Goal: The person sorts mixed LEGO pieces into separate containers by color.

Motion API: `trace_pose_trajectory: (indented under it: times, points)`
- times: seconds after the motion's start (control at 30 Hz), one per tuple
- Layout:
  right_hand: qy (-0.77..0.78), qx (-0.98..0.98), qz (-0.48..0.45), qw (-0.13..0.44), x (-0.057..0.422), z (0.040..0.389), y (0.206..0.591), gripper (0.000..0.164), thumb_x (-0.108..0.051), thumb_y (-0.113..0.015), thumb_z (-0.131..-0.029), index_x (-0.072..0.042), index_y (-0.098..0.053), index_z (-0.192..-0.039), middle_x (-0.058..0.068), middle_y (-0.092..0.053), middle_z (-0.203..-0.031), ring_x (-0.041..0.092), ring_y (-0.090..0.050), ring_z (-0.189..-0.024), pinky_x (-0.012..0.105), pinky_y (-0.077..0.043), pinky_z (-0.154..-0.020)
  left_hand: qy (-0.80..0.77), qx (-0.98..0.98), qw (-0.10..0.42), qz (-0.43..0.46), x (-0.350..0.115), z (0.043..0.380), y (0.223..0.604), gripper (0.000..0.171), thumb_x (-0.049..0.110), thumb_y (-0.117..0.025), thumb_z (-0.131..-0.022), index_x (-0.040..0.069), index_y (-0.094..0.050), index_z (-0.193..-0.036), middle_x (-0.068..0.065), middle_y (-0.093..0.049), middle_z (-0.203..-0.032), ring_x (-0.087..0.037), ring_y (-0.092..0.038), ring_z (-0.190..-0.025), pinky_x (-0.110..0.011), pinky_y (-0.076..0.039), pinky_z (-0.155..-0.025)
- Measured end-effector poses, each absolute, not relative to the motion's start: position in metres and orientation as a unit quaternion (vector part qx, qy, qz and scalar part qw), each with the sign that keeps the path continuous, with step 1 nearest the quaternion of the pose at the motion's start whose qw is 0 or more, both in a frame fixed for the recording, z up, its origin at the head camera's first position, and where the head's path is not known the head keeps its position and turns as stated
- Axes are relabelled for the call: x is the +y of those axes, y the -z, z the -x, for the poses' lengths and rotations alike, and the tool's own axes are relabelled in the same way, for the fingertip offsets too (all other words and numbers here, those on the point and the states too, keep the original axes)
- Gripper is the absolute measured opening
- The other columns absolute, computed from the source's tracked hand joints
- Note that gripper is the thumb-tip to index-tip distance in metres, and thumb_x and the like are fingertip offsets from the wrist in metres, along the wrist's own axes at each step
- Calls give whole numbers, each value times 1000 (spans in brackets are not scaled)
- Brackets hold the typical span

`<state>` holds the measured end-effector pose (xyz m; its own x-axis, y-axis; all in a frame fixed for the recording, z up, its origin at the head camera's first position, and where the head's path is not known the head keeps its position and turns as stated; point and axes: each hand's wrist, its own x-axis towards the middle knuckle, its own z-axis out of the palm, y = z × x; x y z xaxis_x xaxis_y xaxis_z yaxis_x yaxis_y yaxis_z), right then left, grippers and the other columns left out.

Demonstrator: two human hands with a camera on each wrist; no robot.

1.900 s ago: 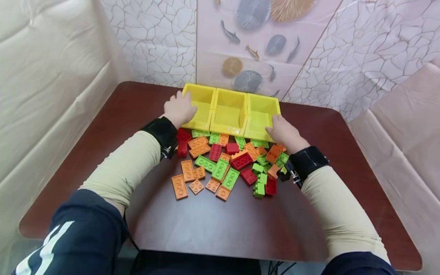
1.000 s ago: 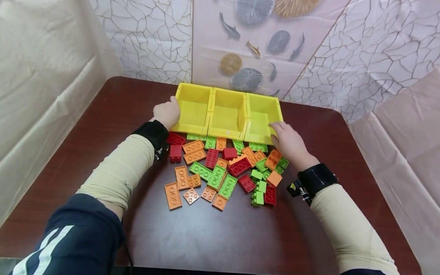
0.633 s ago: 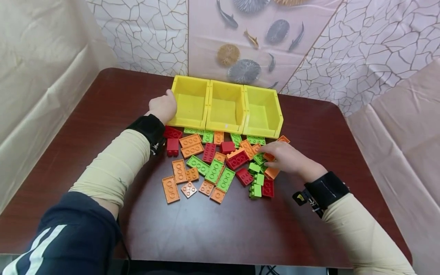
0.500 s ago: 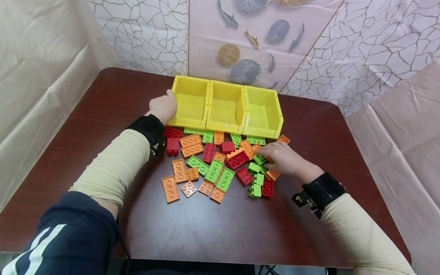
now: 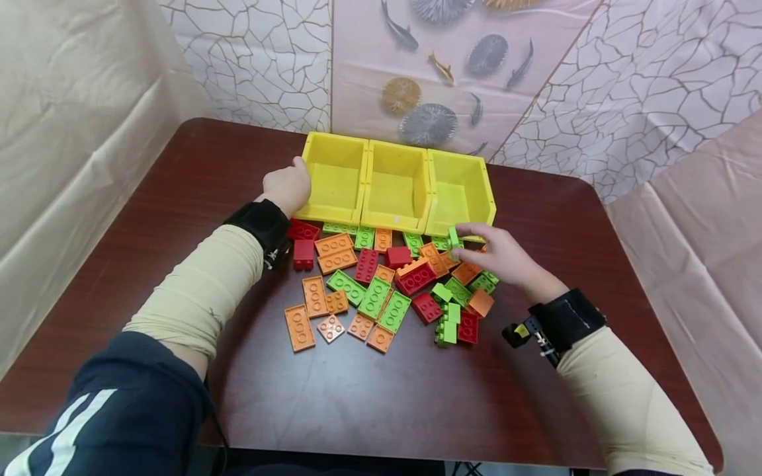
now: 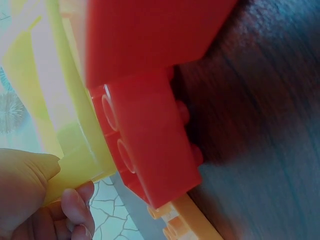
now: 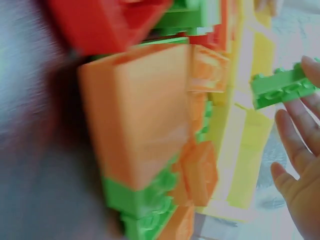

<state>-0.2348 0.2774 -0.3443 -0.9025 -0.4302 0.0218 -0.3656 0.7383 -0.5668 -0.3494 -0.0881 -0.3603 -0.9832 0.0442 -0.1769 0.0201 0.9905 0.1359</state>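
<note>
Green brick (image 5: 454, 239), pinched between thumb and fingers of the right hand (image 5: 503, 254), remaining fingers spread; located before the right bin (image 5: 458, 188) over loose bricks (image 5: 375, 297) on the tabletop (image 5: 357, 410), long axis upright in the head view, partly covered by the thumb in the right wrist view. Left hand (image 5: 287, 188): thumb and curled fingers gripping the left bin's (image 5: 327, 213) edge, fingertips hidden from the head camera.

No readable words, labels, brands, numbers or signs appear on the toy building bricks (image 5: 366, 266), the yellow bins (image 5: 331, 182) or the patterned backdrop (image 5: 363, 79). A pale mark (image 5: 397, 219) on the middle bin's (image 5: 400, 182) front edge is too small to make out.
</note>
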Motion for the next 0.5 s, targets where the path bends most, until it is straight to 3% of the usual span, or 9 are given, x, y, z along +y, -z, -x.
trace_pose_trajectory:
  times: [0.2, 0.37, 0.5]
  points:
    - [256, 951, 171, 12, 265, 268, 332, 55, -31, -57, -93, -4, -43, -138, 19, -48, -127, 35, -45, -117, 50, -37, -93, -54, 994, 95, -16, -91, 350, 357, 54, 20, -44, -98, -5, -19, -139, -20, -56, -100, -33, -56, -83, -48, -48, -80]
    - [173, 969, 167, 65, 259, 299, 339, 56, -26, -54, -95, -6, -35, -143, 23, -41, -127, 36, -44, -109, 48, -38, -85, -56, 994, 93, -15, -91, 348, 358, 53, 19, -42, -98, -5, -19, -139, -19, -57, -98, -32, -57, -81, -47, -48, -79]
    - [174, 965, 161, 115, 259, 318, 349, 53, -18, -56, -94, -1, -38, -140, 26, -41, -132, 39, -41, -117, 50, -37, -91, -59, 994, 87, -15, -88, 349, 360, 49, 16, -37, -99, -5, -19, -139, -19, -58, -99, -31, -57, -80, -45, -48, -77]
